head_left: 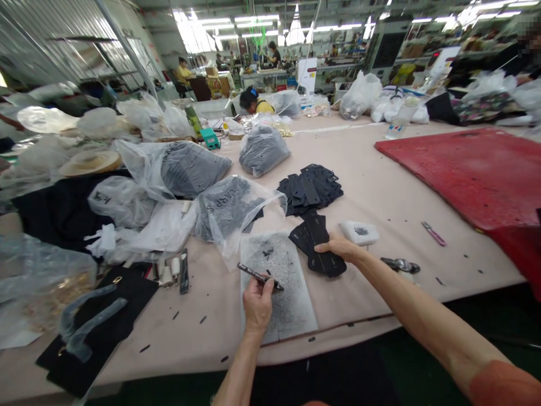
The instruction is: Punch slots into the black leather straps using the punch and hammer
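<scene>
My left hand (pixel 257 304) is closed around a dark rod-shaped tool (pixel 257 275) with pale marks along it, perhaps a hand punch. It is held slantwise above a white, scuffed board (pixel 291 310) strewn with dark specks and bits. Just right of the board, my right hand (pixel 336 248) grips black cut pieces (pixel 323 260) with its thumb on top; they fan out at the left and show small slots. Behind them lies a heap of similar black pieces (pixel 313 186). A small white block (pixel 359 232) with dark marks sits beyond my right wrist.
Clear bags of dark pieces (pixel 230 206) crowd the left, near a black panel (pixel 101 327) with strap-like strips. Pink-handled snips (pixel 433 233) and a metal tool (pixel 400 265) lie to the right. A red board (pixel 477 175) covers the far right. A co-worker (pixel 256 102) bends over behind.
</scene>
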Tool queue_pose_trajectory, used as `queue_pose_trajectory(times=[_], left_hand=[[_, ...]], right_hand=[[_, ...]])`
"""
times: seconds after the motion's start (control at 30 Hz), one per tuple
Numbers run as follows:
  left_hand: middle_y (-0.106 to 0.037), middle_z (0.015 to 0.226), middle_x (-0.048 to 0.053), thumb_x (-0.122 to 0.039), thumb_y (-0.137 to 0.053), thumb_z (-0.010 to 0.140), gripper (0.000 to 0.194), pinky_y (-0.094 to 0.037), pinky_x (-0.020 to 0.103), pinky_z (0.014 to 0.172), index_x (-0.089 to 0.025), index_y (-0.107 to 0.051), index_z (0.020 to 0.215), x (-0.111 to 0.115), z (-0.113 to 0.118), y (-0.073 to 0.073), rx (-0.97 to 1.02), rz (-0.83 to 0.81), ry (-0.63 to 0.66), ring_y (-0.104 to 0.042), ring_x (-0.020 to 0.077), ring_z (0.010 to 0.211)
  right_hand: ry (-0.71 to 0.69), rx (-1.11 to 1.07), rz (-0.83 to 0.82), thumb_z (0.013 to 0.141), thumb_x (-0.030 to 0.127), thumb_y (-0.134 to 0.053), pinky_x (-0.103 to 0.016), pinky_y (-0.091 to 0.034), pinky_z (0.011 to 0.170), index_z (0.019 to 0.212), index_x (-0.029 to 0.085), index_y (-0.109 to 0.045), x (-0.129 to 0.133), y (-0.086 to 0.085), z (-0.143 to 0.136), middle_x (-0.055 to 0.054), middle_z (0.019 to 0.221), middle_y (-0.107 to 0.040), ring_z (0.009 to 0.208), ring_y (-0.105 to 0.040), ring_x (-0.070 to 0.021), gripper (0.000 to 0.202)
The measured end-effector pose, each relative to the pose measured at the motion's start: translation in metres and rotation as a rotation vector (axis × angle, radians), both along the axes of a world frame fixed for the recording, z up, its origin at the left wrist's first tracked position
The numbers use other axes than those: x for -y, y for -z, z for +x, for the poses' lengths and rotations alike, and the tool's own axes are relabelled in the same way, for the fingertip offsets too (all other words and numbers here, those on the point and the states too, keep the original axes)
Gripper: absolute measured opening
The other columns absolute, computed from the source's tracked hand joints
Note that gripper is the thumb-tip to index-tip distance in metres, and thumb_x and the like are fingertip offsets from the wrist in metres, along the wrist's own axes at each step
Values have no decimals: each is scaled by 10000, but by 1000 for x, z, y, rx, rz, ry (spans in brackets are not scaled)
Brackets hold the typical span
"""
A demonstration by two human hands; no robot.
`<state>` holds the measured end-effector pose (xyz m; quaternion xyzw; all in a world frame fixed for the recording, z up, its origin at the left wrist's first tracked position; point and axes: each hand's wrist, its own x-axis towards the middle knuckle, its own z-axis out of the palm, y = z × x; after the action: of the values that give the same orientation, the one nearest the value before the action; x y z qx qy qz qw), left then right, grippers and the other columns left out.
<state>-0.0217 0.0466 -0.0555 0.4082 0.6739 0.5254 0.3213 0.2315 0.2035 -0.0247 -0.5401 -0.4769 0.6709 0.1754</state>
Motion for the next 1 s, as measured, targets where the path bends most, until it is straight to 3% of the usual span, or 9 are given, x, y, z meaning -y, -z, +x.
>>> queue_pose_trajectory(times=[0.27,0.43,0.53,0.63,0.77,0.93,1.0], left_hand=[[-720,729,53,-410,-669,739,300,-589,303,635,-148,-671,885,-1,0,1,0,20,-7,-703,217,675],[-727,750,60,-432,-671,733,327,-593,308,639,-146,-673,890,-1,0,3,5,13,-12,-707,222,687],[-726,751,63,-443,-673,725,350,-596,317,651,-143,-674,906,-1,-1,4,2,-6,-14,-708,227,688],[-725,746,64,-451,-674,721,362,-596,322,660,-144,-673,913,-1,0,3,2,-12,-15,-709,230,689],[-724,743,60,-450,-674,726,351,-594,319,651,-149,-673,907,-1,-1,3,-1,-11,-10,-708,228,685],[-724,753,62,-440,-675,732,347,-596,329,668,-146,-668,916,-1,-3,7,1,-14,-1,-707,228,695],[-722,752,61,-446,-676,730,352,-596,331,671,-144,-668,911,-1,-3,8,13,-14,4,-705,226,689]], right_hand=[[123,332,240,636,216,-706,-271,-501,590,842,154,-627,14,23,9,-39,743,-695,662,-635,-181,229],[172,449,357,663,290,-699,-289,-488,683,823,170,-593,19,33,8,-60,808,-676,787,-636,-208,226],[184,449,358,648,279,-708,-279,-493,685,825,174,-581,20,35,8,-67,823,-682,817,-646,-214,241],[158,388,295,691,263,-654,-264,-498,582,873,164,-581,21,35,6,-51,778,-695,694,-658,-190,220],[75,330,262,695,211,-609,-237,-465,490,885,159,-586,18,23,12,-21,716,-694,584,-639,-165,199],[-133,332,326,550,122,-681,-212,-363,458,704,181,-635,-6,-17,40,26,604,-646,527,-570,-135,170],[-280,375,382,487,57,-689,-213,-352,488,651,195,-658,-20,-30,47,44,567,-620,535,-548,-124,216]])
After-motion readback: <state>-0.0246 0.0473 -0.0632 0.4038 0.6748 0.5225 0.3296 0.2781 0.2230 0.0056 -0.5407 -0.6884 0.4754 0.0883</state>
